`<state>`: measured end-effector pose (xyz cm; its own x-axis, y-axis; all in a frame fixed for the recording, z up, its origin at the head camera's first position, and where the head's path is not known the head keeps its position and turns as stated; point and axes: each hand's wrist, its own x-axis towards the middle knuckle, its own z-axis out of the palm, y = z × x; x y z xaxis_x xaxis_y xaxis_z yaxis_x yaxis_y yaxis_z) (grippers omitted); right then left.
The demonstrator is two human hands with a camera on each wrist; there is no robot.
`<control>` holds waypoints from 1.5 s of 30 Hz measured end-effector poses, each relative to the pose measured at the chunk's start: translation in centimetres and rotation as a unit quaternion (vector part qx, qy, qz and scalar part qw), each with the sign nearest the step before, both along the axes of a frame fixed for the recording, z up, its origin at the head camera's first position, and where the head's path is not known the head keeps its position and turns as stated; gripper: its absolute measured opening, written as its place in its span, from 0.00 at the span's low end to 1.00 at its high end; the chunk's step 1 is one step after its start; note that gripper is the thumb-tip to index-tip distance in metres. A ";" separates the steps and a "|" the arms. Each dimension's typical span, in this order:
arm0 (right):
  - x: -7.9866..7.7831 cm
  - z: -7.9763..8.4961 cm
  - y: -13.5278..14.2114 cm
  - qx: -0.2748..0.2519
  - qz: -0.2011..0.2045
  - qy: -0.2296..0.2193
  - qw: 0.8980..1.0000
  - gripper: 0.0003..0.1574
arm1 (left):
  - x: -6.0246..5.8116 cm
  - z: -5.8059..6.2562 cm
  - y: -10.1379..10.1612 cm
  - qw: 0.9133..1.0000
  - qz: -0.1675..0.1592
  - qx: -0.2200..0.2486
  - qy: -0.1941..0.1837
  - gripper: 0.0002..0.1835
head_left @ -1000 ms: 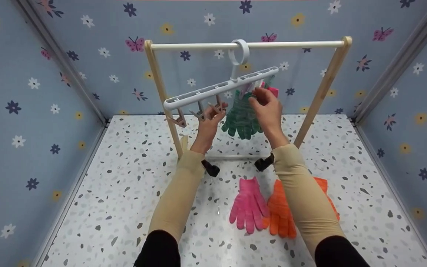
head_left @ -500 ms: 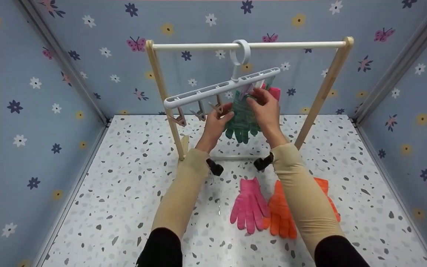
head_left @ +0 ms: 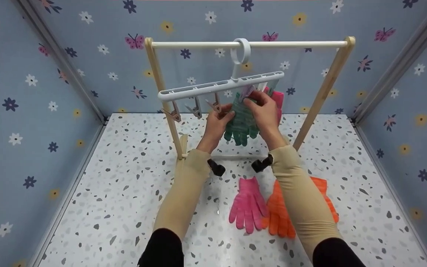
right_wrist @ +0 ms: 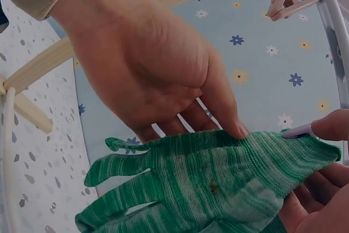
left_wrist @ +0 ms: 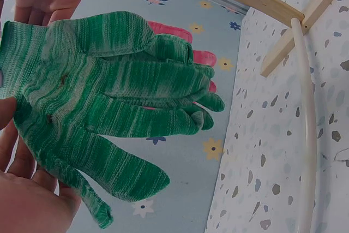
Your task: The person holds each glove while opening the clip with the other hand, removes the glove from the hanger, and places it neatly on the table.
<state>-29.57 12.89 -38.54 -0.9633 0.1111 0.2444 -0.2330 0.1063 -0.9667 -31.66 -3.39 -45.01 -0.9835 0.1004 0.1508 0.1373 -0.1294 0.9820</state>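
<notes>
A white hanger (head_left: 198, 90) with clips hangs by its ring from the rack, its left end lower. A green striped glove (left_wrist: 109, 75) hangs fingers-down below its right half. My left hand (head_left: 214, 129) pinches the glove's edge near the cuff, thumb in front and fingers behind, as the right wrist view shows. At the cuff, my right hand (head_left: 267, 116) pinches a pale purple clothespin (right_wrist: 299, 130), its thumb on the clip. Behind the right hand hangs a pink glove (head_left: 278, 99), partly hidden.
The wooden rack (head_left: 324, 89) has a white top bar (head_left: 295, 44) and a low crossbar. Bare clips (head_left: 195, 109) dangle from the hanger's left half. On the speckled surface lie a pink glove (head_left: 248, 207) and orange gloves (head_left: 280, 215), partly under the right forearm. Flowered walls enclose three sides.
My left hand has moved right and onto the green glove's edge. The hanger has swung closer to level, its left end rising. My right hand has stayed near the cuff.
</notes>
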 end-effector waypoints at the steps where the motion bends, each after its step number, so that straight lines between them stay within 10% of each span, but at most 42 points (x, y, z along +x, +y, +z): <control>1: 0.1 0.1 0.0 -0.003 -0.001 0.002 1.000 0.24 | 0.0 0.0 0.1 1.000 0.003 0.002 0.001 0.20; 45: 1.0 -0.1 -1.0 0.002 -0.107 0.066 0.992 0.27 | 1.2 -1.1 2.4 0.999 0.033 0.026 0.002 0.18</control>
<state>-28.57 11.87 -38.67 -0.8775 0.3090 0.3668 -0.3284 0.1705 -0.9290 -30.41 -0.99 -46.08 -0.9871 0.0274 0.1579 0.1510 -0.1710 0.9736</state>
